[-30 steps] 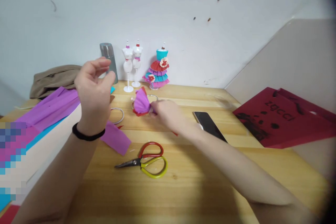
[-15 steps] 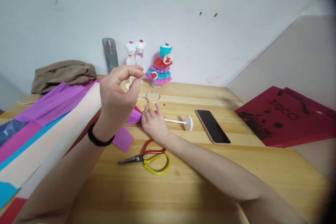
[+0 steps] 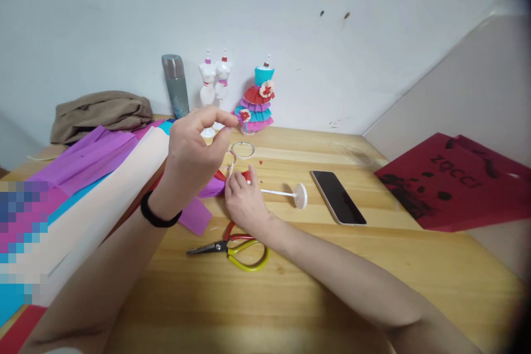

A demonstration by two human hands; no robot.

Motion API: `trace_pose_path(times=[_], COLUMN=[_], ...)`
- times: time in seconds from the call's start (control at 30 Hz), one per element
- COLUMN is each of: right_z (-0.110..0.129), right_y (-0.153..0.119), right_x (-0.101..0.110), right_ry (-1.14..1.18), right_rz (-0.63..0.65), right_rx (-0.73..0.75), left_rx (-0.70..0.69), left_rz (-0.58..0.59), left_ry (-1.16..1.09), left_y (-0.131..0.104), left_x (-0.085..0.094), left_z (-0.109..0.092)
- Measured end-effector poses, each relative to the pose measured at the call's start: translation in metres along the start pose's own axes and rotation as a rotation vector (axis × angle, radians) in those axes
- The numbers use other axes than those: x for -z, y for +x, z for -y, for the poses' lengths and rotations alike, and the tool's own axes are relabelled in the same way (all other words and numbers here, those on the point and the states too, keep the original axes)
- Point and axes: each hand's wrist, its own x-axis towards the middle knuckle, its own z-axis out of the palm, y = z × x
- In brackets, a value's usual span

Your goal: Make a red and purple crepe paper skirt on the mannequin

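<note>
Hovering, the left hand (image 3: 194, 142) has thumb and forefinger apart; the right hand (image 3: 246, 199) partly covers the stand (image 3: 301, 196), grip unclear.

Just behind the fingers of the left hand (image 3: 194, 146), a plain black band (image 3: 156, 218) circles the wrist, thick, rounded and matt, like a hair tie. Farther back from that grip, the forearm (image 3: 128, 254) is bare and widens toward a creased elbow. The right hand (image 3: 245, 193) is unadorned, its slim wrist and forearm uncovered behind the fingers.
</note>
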Motion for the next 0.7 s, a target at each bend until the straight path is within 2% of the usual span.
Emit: trace_pose_path(times=[0.13,0.27,0.33,0.43,0.53,0.6,0.7], right_z=[-0.010,-0.023,-0.029,-0.034,-0.035,-0.034,-0.032], right_y=[0.004,0.010,0.012,0.012,0.011,0.008,0.005], right_x=[0.019,0.033,0.036,0.037,0.034,0.029,0.021], right_ry=[0.183,0.274,0.313,0.364,0.378,0.380,0.399], right_rz=[0.177,0.251,0.269,0.306,0.298,0.263,0.217], right_rx=[-0.088,-0.118,-0.118,-0.120,-0.120,-0.116,-0.123], left_rx=[-0.033,-0.049,-0.029,0.027,0.034,-0.021,-0.142], left_rz=[0.030,0.034,0.076,0.221,0.439,0.577,0.763], left_ry=[0.021,-0.006,-0.006,0.071,0.220,0.284,0.210], left_y=[0.000,0.002,0.002,0.002,-0.001,-0.003,-0.008], left_x=[0.002,0.002,0.002,0.003,0.002,-0.001,-0.010], left_z=[-0.001,-0.001,0.001,0.008,0.021,0.033,0.051])
